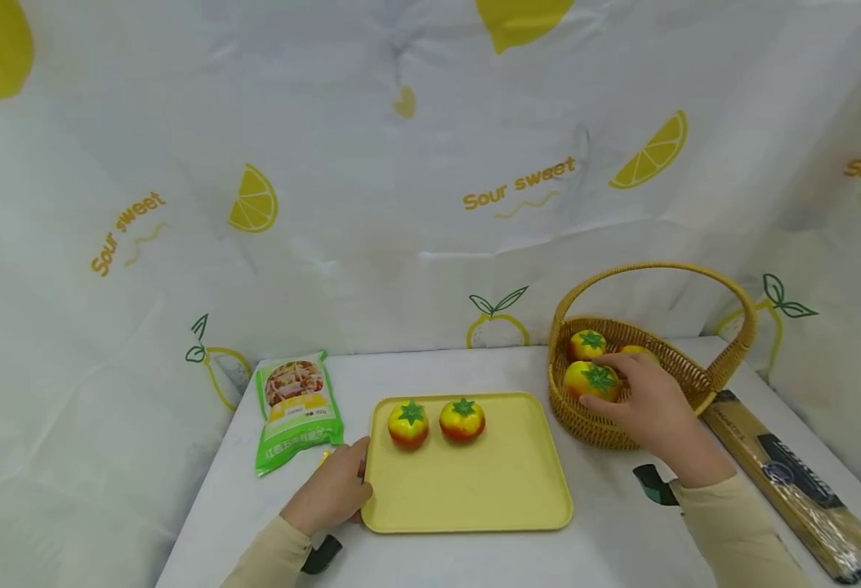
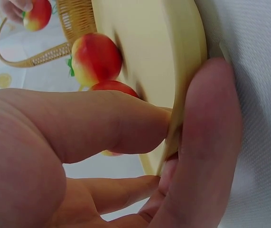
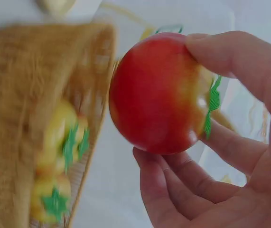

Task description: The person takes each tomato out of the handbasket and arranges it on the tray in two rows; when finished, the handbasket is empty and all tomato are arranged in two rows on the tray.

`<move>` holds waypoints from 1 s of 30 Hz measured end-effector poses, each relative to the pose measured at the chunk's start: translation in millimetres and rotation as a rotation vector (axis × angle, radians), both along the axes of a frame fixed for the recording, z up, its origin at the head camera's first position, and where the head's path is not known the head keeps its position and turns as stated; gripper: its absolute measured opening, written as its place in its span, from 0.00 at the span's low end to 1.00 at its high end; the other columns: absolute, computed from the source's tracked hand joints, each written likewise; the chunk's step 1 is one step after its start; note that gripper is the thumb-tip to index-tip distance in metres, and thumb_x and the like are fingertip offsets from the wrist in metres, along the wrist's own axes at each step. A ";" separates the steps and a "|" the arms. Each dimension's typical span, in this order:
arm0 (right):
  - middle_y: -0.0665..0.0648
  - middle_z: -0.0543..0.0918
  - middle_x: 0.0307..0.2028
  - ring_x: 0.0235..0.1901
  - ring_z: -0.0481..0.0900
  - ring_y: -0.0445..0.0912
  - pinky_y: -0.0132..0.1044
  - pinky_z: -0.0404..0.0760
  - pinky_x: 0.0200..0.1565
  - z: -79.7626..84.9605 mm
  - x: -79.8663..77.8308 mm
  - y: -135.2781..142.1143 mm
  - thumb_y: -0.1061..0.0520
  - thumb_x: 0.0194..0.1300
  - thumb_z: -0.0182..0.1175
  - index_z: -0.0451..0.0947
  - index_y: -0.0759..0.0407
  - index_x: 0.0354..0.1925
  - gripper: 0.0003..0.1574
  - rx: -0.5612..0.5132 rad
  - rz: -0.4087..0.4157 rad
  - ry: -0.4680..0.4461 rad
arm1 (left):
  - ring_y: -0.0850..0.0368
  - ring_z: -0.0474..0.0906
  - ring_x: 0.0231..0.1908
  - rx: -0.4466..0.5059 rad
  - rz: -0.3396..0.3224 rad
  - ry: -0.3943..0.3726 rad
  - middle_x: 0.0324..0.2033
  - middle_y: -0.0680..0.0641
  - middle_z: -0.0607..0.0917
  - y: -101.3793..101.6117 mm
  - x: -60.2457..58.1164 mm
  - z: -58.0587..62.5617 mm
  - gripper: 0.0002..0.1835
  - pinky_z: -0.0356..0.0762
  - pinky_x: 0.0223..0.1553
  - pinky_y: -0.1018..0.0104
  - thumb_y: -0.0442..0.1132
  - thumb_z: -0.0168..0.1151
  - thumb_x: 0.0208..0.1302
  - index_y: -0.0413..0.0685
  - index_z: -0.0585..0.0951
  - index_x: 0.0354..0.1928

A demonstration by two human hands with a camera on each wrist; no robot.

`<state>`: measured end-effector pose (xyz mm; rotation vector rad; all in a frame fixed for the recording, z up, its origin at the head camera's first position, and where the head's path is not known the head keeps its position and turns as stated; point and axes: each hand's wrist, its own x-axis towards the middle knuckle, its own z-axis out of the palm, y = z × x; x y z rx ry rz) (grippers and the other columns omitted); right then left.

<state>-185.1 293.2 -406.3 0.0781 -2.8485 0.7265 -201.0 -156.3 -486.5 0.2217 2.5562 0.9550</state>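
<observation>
My right hand (image 1: 647, 404) grips a round red-and-yellow toy fruit (image 3: 156, 95) with a green star-shaped leaf top, thumb on one side and fingers on the other. In the right wrist view the fruit is up off the basket's contents, just beyond the rim of the wicker basket (image 1: 600, 433). More fruits of the same kind (image 1: 586, 345) lie inside the basket. At the left, my left hand (image 1: 335, 490) pinches the edge of a pale yellow tray (image 1: 475, 498), thumb above and fingers underneath. Two such fruits (image 1: 462, 420) stand side by side on the tray's far left part, leaf tops up.
A green-and-white food packet (image 1: 298, 412) lies left of the tray. To the right of the basket is a long brown package in clear wrapping (image 1: 798, 490). The basket's tall handle (image 1: 654, 265) arches over it. A lemon-print cloth (image 1: 372, 180) hangs behind the white table.
</observation>
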 end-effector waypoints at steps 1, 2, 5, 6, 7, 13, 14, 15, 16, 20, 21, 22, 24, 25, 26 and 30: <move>0.73 0.76 0.61 0.52 0.81 0.65 0.63 0.85 0.51 -1.1 0.5 -6.4 0.45 0.66 0.77 0.76 0.65 0.69 0.43 -0.011 0.007 0.005 | 0.54 0.79 0.28 -0.002 -0.002 0.005 0.47 0.40 0.78 -0.2 -0.1 0.4 0.42 0.80 0.24 0.63 0.28 0.64 0.67 0.30 0.61 0.82; 0.72 0.77 0.60 0.51 0.81 0.64 0.62 0.86 0.50 -2.4 0.8 -12.9 0.45 0.66 0.77 0.77 0.64 0.69 0.42 -0.026 0.014 0.014 | 0.54 0.79 0.28 -0.001 -0.005 0.011 0.47 0.40 0.78 -0.3 -0.1 0.8 0.42 0.80 0.24 0.63 0.28 0.64 0.67 0.30 0.61 0.81; 0.69 0.78 0.59 0.52 0.82 0.61 0.59 0.86 0.52 -7.7 -0.7 -31.7 0.46 0.66 0.78 0.79 0.61 0.68 0.39 -0.062 0.035 0.044 | 0.53 0.78 0.30 -0.007 -0.008 0.024 0.47 0.40 0.79 -0.5 0.1 1.8 0.42 0.80 0.25 0.63 0.28 0.64 0.67 0.30 0.61 0.81; 0.68 0.79 0.60 0.53 0.81 0.61 0.59 0.85 0.53 -10.0 -1.7 -37.5 0.46 0.66 0.78 0.79 0.60 0.68 0.39 -0.074 0.043 0.049 | 0.53 0.78 0.31 -0.013 -0.006 0.026 0.47 0.40 0.79 -0.8 -0.1 2.0 0.42 0.79 0.26 0.64 0.28 0.64 0.67 0.30 0.61 0.81; 0.67 0.79 0.60 0.53 0.81 0.60 0.60 0.85 0.54 -12.8 -2.8 -42.8 0.45 0.65 0.78 0.80 0.59 0.68 0.39 -0.085 0.053 0.053 | 0.53 0.78 0.32 -0.015 -0.005 0.027 0.47 0.40 0.79 -0.8 0.2 1.9 0.42 0.79 0.26 0.64 0.29 0.64 0.67 0.30 0.61 0.81; 0.62 0.81 0.59 0.51 0.82 0.55 0.53 0.86 0.53 -31.8 -6.0 -65.3 0.46 0.66 0.78 0.81 0.59 0.67 0.37 -0.116 0.113 0.059 | 0.53 0.79 0.30 -0.002 -0.003 0.013 0.47 0.40 0.79 -0.1 0.8 0.6 0.42 0.81 0.25 0.63 0.28 0.63 0.67 0.29 0.61 0.81; 0.62 0.82 0.58 0.49 0.82 0.53 0.49 0.85 0.50 -34.6 -5.8 -67.4 0.47 0.66 0.78 0.81 0.59 0.67 0.36 -0.114 0.121 0.057 | 0.53 0.79 0.30 0.004 -0.003 0.011 0.47 0.39 0.79 0.1 0.6 0.4 0.42 0.81 0.25 0.62 0.28 0.63 0.67 0.29 0.61 0.81; 0.62 0.82 0.58 0.48 0.82 0.51 0.47 0.85 0.49 -37.6 -5.6 -69.2 0.48 0.67 0.77 0.81 0.59 0.67 0.35 -0.112 0.129 0.055 | 0.53 0.79 0.29 0.008 -0.005 0.011 0.47 0.39 0.79 0.2 0.3 -0.1 0.42 0.81 0.25 0.62 0.28 0.63 0.67 0.29 0.61 0.81; 0.62 0.83 0.58 0.48 0.82 0.50 0.46 0.85 0.48 -40.8 -5.8 -70.7 0.49 0.67 0.77 0.81 0.60 0.67 0.35 -0.106 0.138 0.051 | 0.53 0.79 0.29 0.014 -0.005 0.008 0.47 0.39 0.79 0.5 0.0 -0.5 0.42 0.81 0.25 0.62 0.28 0.63 0.67 0.29 0.60 0.81; 0.63 0.83 0.59 0.52 0.85 0.54 0.52 0.88 0.54 -50.5 -6.6 -77.2 0.52 0.69 0.75 0.80 0.64 0.67 0.34 -0.082 0.158 0.024 | 0.53 0.79 0.29 0.011 -0.002 0.004 0.47 0.40 0.79 0.9 -0.6 -1.6 0.42 0.81 0.25 0.62 0.28 0.63 0.67 0.30 0.60 0.82; 0.64 0.83 0.59 0.55 0.85 0.56 0.55 0.88 0.57 -52.3 -7.1 -78.6 0.53 0.69 0.75 0.80 0.65 0.67 0.33 -0.078 0.160 0.019 | 0.54 0.79 0.29 0.009 -0.001 0.001 0.47 0.40 0.79 0.7 -0.6 -1.6 0.42 0.81 0.25 0.62 0.28 0.63 0.68 0.30 0.60 0.82; 0.64 0.83 0.59 0.56 0.85 0.57 0.57 0.87 0.59 -53.7 -7.5 -80.0 0.54 0.69 0.75 0.80 0.66 0.67 0.33 -0.074 0.159 0.013 | 0.53 0.79 0.29 0.006 -0.001 0.000 0.47 0.40 0.79 0.4 -0.6 -1.3 0.42 0.81 0.25 0.62 0.28 0.63 0.68 0.30 0.60 0.82; 0.65 0.83 0.59 0.58 0.85 0.59 0.59 0.86 0.61 -56.0 -8.1 -82.2 0.56 0.69 0.75 0.80 0.67 0.67 0.33 -0.071 0.156 0.001 | 0.54 0.79 0.29 0.001 0.000 -0.002 0.48 0.40 0.79 -0.5 -0.8 -0.5 0.42 0.81 0.25 0.63 0.29 0.63 0.68 0.30 0.60 0.82; 0.65 0.83 0.58 0.58 0.85 0.59 0.59 0.86 0.61 -57.0 -8.2 -83.0 0.56 0.69 0.75 0.79 0.67 0.66 0.33 -0.071 0.154 -0.003 | 0.54 0.79 0.29 0.001 0.002 -0.003 0.48 0.40 0.79 -1.0 -1.2 -0.3 0.42 0.82 0.25 0.63 0.29 0.63 0.68 0.31 0.60 0.82; 0.65 0.83 0.58 0.58 0.85 0.59 0.58 0.86 0.61 -58.2 -8.1 -83.6 0.57 0.69 0.75 0.79 0.68 0.66 0.33 -0.071 0.153 -0.005 | 0.54 0.80 0.29 0.004 0.004 -0.007 0.48 0.40 0.79 -1.1 -1.2 -0.3 0.42 0.82 0.25 0.62 0.29 0.63 0.68 0.31 0.60 0.82; 0.65 0.82 0.58 0.58 0.85 0.59 0.58 0.86 0.61 -62.2 -8.0 -85.4 0.56 0.69 0.75 0.79 0.68 0.66 0.32 -0.062 0.145 -0.015 | 0.54 0.80 0.28 0.007 0.006 -0.015 0.48 0.40 0.79 -1.4 -1.5 -1.5 0.42 0.82 0.24 0.62 0.29 0.62 0.68 0.31 0.60 0.82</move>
